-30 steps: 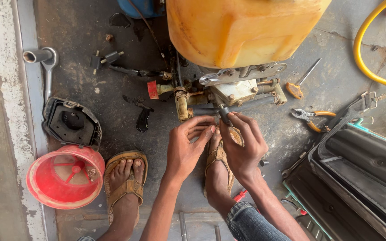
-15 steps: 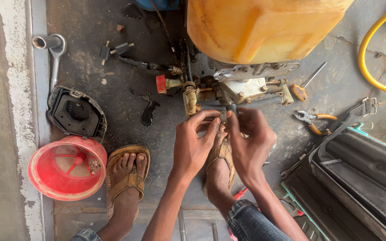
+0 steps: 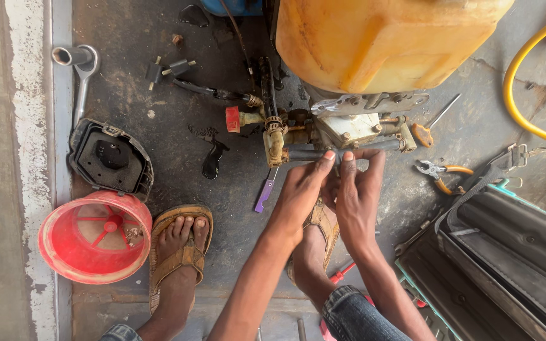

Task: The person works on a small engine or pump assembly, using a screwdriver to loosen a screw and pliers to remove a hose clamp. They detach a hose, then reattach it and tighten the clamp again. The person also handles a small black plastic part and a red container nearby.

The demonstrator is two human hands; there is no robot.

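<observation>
A yellow plastic tank [image 3: 380, 38] stands on the ground with a metal pump assembly [image 3: 349, 129] under it. A grey pipe [image 3: 308, 154] runs across the front of the pump. My left hand [image 3: 299, 192] reaches up from below and pinches this pipe with thumb and fingertips. My right hand [image 3: 358, 186] is pressed against the left one, its fingertips on the same pipe just to the right. Whether a small part sits between the fingers is hidden. A brass fitting with a red cap [image 3: 248, 118] sticks out at the pump's left.
My sandalled feet [image 3: 181, 249] are below the hands. At left are a red funnel strainer [image 3: 96, 243], a black cover [image 3: 112, 158] and a socket wrench [image 3: 77, 63]. At right lie pliers [image 3: 440, 172], an orange-handled screwdriver [image 3: 421, 132], a yellow hose [image 3: 519, 95] and a black case [image 3: 507, 265].
Both hands have moved up from below the pump, and their fingertips now rest on the grey pipe. The view has shifted slightly.
</observation>
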